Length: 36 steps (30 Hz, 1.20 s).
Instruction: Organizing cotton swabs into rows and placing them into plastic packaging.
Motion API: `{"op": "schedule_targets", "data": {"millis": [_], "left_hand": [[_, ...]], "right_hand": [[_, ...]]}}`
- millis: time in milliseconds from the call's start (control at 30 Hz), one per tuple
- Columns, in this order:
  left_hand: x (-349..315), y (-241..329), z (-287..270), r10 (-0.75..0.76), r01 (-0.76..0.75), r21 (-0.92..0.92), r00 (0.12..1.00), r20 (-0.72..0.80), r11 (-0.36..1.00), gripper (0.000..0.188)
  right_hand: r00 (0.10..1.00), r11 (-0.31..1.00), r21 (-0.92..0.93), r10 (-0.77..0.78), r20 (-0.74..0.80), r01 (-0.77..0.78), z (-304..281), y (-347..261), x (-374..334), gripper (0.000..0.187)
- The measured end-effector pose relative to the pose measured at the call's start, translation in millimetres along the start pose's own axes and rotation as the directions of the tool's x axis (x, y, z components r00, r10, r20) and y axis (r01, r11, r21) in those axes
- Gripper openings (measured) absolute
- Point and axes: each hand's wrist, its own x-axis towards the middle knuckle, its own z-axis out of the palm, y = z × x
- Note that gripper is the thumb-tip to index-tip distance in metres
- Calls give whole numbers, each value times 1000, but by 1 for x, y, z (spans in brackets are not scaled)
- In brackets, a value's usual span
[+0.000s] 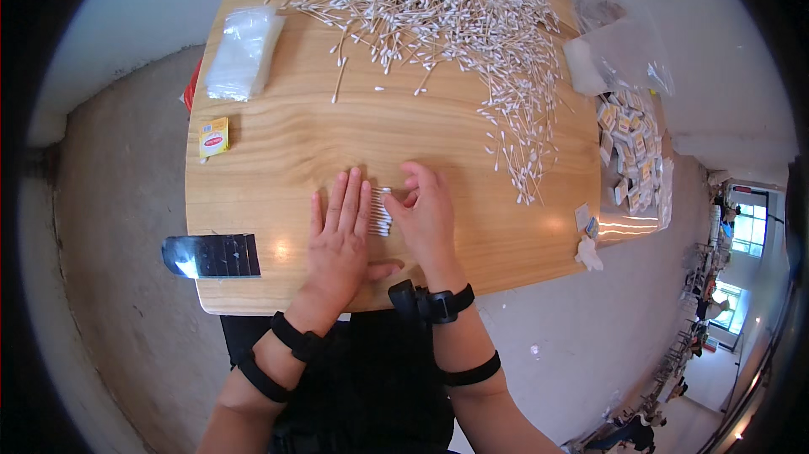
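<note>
A short row of cotton swabs (pixel 382 220) lies side by side on the wooden table near its front edge. My left hand (pixel 339 227) is laid flat along the left side of the row, fingers stretched out and covering part of it. On the other side is my right hand (pixel 426 216), fingers loosely curled and apart, with the thumb tip at the right ends of the swabs. No object shows in its grasp. Farther back, a large loose heap of cotton swabs (pixel 430 8) covers the far part of the table and trails down the right side.
Clear plastic bags (pixel 244 54) lie stacked at the far left, above a small yellow box (pixel 214 137). A dark shiny phone-like slab (pixel 212 256) overhangs the left edge. Right of the table are many small boxes (pixel 630 146); crumpled white tissue (pixel 588 253) sits at the right corner.
</note>
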Motion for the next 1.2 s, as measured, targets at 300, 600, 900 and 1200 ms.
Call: {"op": "schedule_targets", "data": {"millis": [300, 600, 900, 1200], "left_hand": [[-1, 0, 2, 5, -6, -18, 1000, -9, 1000, 128], [-10, -5, -6, -33, 34, -44, 999, 14, 998, 131], [-13, -22, -6, -91, 75, -126, 988, -124, 989, 134], [-20, -7, 16, -4, 11, 95, 997, -76, 995, 85]], "right_hand": [[999, 999, 40, 32, 2, -32, -14, 26, 6, 43], [862, 983, 155, 159, -481, -96, -42, 62, -12, 28], [982, 611, 776, -15, -186, 156, 39, 24, -26, 51], [989, 840, 523, -118, -85, 145, 52, 0, -29, 42]]}}
